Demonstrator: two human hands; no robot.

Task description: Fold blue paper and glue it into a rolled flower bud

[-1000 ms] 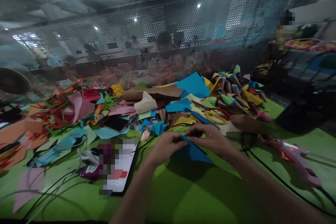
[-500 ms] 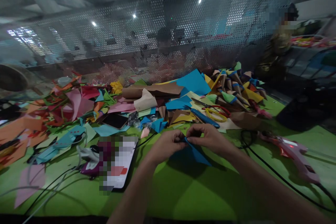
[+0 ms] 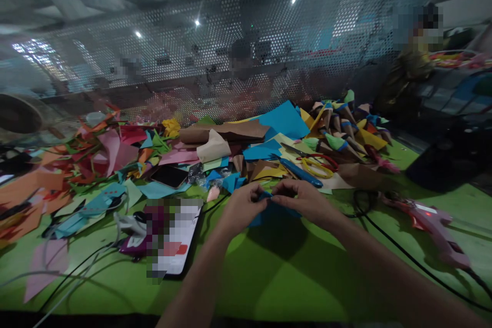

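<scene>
Both of my hands meet over the green table (image 3: 292,277) and pinch one small blue paper piece (image 3: 273,210). My left hand (image 3: 242,206) grips its left side with curled fingers. My right hand (image 3: 305,201) grips its upper right edge, thumb and fingers pressed together. The paper is folded up between the fingers and mostly hidden by them. Just beyond my hands lie a blue pen-like tool (image 3: 302,173) and scissors with red and yellow handles (image 3: 319,165).
Heaps of coloured paper scraps (image 3: 115,154) cover the table's far half, with a pile of rolled paper cones (image 3: 342,128) at the back right. A phone (image 3: 175,238) and cables lie at the left, a pink glue gun (image 3: 430,223) at the right. A perforated metal screen (image 3: 246,51) stands behind.
The blue paper, earlier a flat triangle hanging below my hands, is now drawn up and folded smaller between my fingers. My hands have moved closer together and slightly away from me.
</scene>
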